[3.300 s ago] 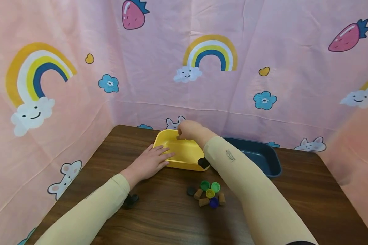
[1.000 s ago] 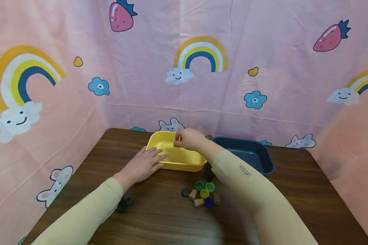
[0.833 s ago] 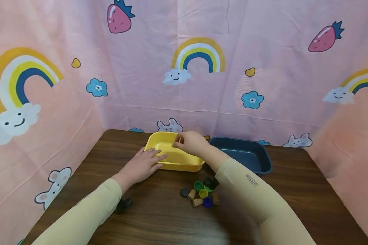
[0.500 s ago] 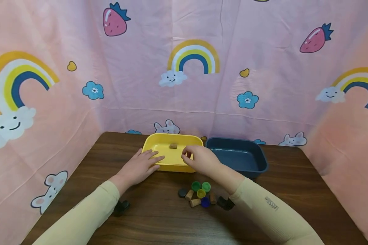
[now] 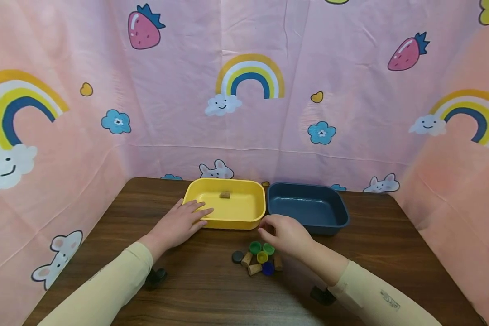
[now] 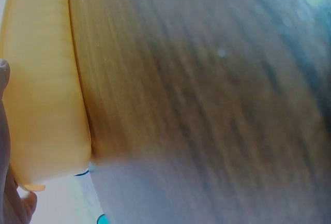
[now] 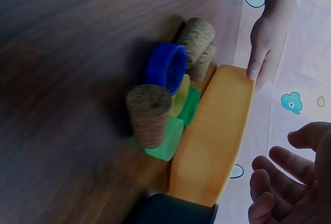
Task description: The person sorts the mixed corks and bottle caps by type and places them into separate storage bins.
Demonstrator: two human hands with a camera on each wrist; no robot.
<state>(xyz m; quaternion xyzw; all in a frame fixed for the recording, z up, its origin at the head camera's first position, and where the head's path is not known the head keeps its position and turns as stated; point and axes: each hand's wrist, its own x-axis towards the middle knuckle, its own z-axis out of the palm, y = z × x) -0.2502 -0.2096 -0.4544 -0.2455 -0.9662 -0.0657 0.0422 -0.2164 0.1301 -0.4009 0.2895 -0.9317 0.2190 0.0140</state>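
Observation:
My left hand [image 5: 176, 225] rests with its fingers spread over the near left rim of a yellow plastic bin [image 5: 232, 224]. Inside that bin lies one cork stopper [image 5: 225, 194]. My right hand [image 5: 287, 235] hovers with loosely bent fingers above the table, just behind a small cluster, and holds nothing. In that cluster are a dark grey cap [image 5: 237, 256], two green caps [image 5: 255, 247], a yellow cap [image 5: 262, 257], a blue cap [image 5: 268, 268] and several corks [image 5: 254, 270]. The right wrist view shows one cork [image 7: 148, 115] upright beside the caps.
Right of the yellow bin stands a dark blue bin [image 5: 309, 210]. Both sit toward the back of the brown wooden table [image 5: 212, 290]. A pink patterned curtain [image 5: 171, 113] hangs behind and along both sides.
My right hand has left the yellow bin and come back to the right, toward the cluster. The cork in the bin, hidden before, now shows. My left hand stays on the rim.

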